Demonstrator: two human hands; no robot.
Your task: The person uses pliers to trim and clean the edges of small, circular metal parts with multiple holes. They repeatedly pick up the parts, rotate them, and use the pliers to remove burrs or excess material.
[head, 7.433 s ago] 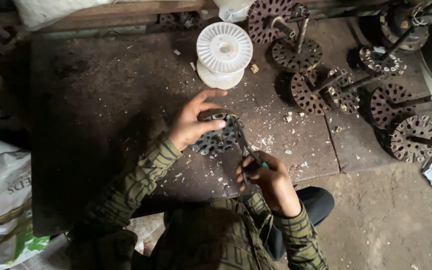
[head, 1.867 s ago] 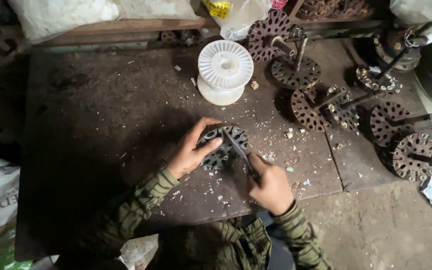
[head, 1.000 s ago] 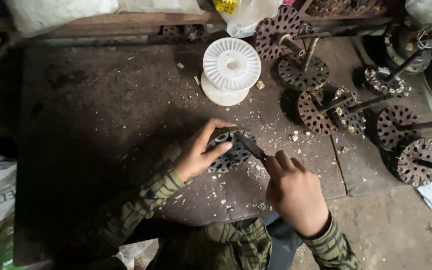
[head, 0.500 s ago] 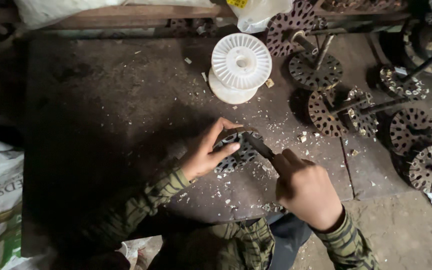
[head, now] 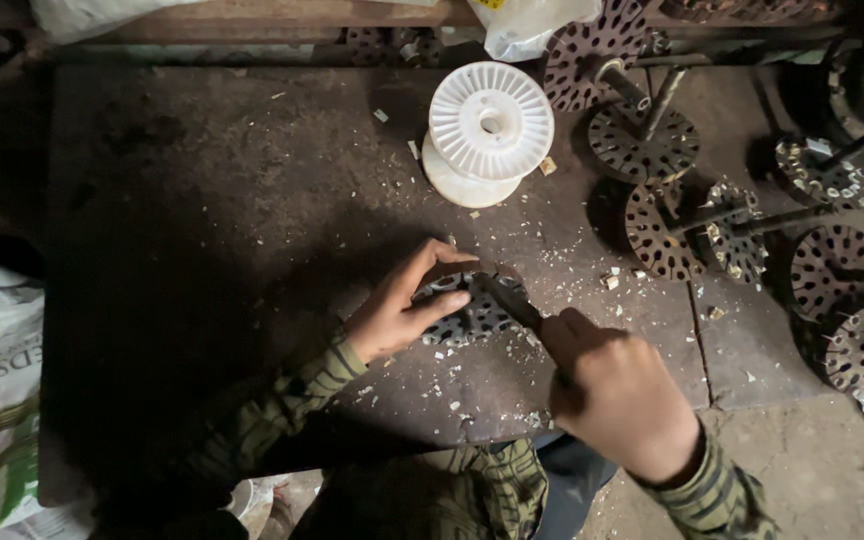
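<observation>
The slotted metal disc [head: 477,310] lies flat on the dark worktable [head: 202,200], near its front edge, face up. The left hand [head: 397,310] grips its left rim, thumb arched over the top, fingers across the face, hiding much of it. The right hand [head: 617,395] is closed around a thin tool [head: 512,305] whose long axis runs up-left onto the disc; its handle and tip are hidden. A white plastic spool [head: 489,130] stands beyond.

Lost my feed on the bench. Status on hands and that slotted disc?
Left hand steadies slotted disc flat on table. Right hand grips thin tool on disc. Nothing in the way.
</observation>
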